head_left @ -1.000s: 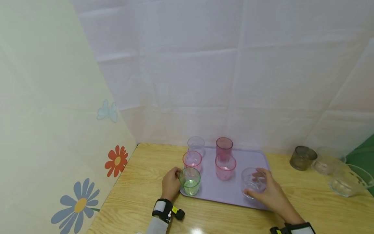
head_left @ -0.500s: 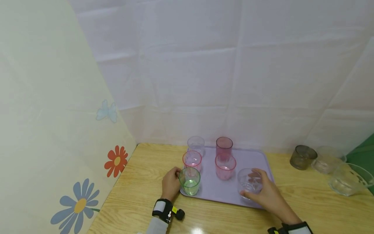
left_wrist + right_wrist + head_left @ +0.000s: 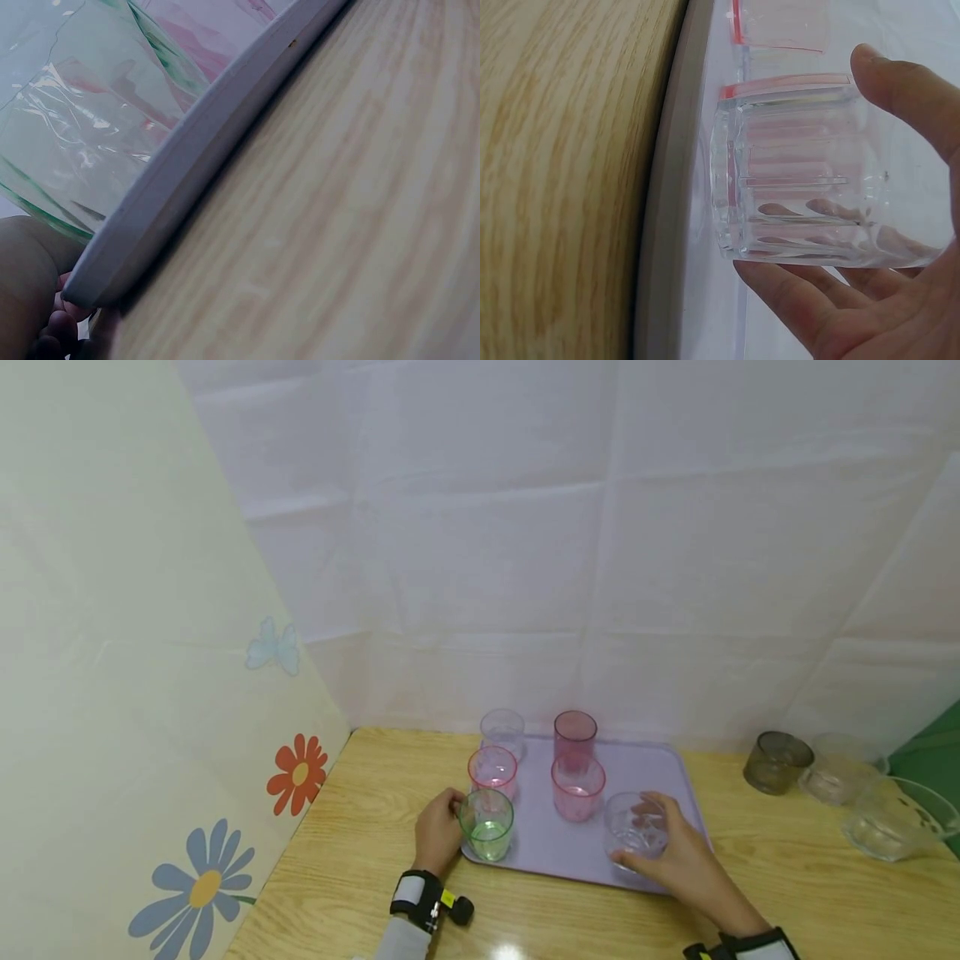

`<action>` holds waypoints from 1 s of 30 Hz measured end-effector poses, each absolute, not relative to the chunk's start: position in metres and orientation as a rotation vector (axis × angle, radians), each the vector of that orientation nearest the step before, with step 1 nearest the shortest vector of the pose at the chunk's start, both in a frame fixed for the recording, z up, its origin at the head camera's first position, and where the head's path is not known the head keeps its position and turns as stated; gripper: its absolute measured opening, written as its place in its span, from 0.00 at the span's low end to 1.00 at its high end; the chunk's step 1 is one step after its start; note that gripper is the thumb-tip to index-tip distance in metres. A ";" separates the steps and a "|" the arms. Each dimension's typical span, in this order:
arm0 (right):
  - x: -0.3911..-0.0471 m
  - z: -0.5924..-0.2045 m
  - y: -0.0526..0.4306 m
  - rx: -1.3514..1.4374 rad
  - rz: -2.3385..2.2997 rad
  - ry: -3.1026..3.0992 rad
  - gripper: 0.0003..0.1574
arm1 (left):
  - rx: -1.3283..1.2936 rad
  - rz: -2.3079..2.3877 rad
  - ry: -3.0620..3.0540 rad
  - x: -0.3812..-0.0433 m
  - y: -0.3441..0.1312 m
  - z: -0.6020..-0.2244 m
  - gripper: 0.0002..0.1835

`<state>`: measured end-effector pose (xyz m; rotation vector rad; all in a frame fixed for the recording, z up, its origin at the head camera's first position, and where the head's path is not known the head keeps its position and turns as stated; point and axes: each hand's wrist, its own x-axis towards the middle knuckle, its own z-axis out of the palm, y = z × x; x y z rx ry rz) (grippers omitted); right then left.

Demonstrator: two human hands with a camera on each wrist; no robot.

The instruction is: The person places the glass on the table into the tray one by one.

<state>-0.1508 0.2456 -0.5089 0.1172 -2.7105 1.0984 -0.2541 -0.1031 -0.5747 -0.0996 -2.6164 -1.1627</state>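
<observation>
Clear cup [image 3: 627, 835]: between fingers of right hand [image 3: 682, 858]. Tray [image 3: 542, 842]: edge in fingers of left hand [image 3: 437, 835], beside green cup [image 3: 487, 831].

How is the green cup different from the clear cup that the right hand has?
Colour: the green cup is tinted green, while the clear cup has no colour of its own.
Place: the green cup is at the front left corner of the tray, but the clear cup is towards its right side.
Hands: the right hand holds the clear cup; the green cup is beside the left hand.
Both are see-through and upright.
</observation>
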 end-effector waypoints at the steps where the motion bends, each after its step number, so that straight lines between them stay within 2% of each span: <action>1: -0.151 -0.509 0.245 0.120 1.098 -2.709 0.68 | -0.099 -1.162 -2.616 -0.254 -0.103 -0.575 0.05; 30: -0.148 -0.514 0.227 0.234 1.126 -2.668 0.65 | -0.100 -1.154 -2.619 -0.255 -0.103 -0.574 0.04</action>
